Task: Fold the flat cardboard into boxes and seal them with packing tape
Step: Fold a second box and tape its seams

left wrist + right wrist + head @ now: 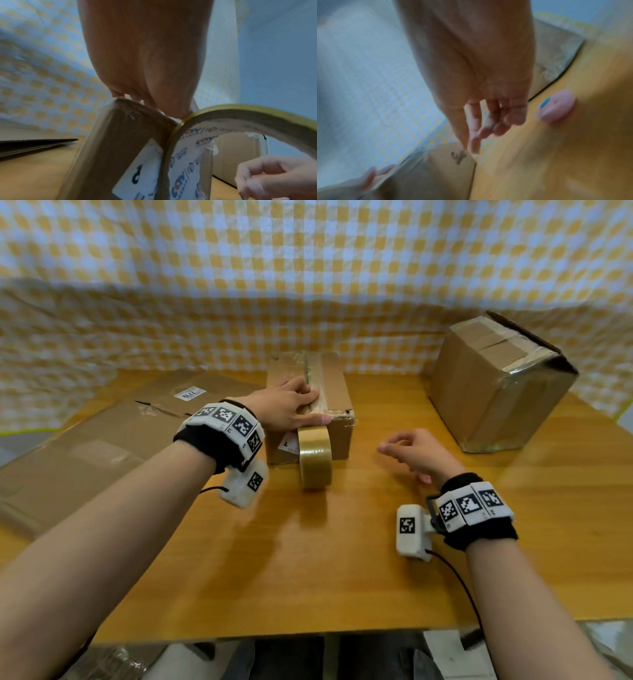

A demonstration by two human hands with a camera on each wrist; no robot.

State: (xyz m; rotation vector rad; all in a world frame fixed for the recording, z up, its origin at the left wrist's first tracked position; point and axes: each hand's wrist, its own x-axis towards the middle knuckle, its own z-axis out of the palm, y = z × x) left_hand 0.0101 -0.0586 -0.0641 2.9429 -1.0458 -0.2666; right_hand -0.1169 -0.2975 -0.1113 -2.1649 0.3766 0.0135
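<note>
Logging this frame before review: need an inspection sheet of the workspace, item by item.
Surface: wooden table, glossy.
Job's things: small box at centre, tape along its top seam; tape roll on edge against its near face; sealed box tilted at far right; flat cardboard at left.
Clutter: pink object, seen only in the blurred right wrist view.
Grippers: left hand presses flat on the small box; right hand is above the table, loosely curled, holding nothing.
Cables: black cable from the right wrist camera.
Surroundings: checked cloth behind.
</note>
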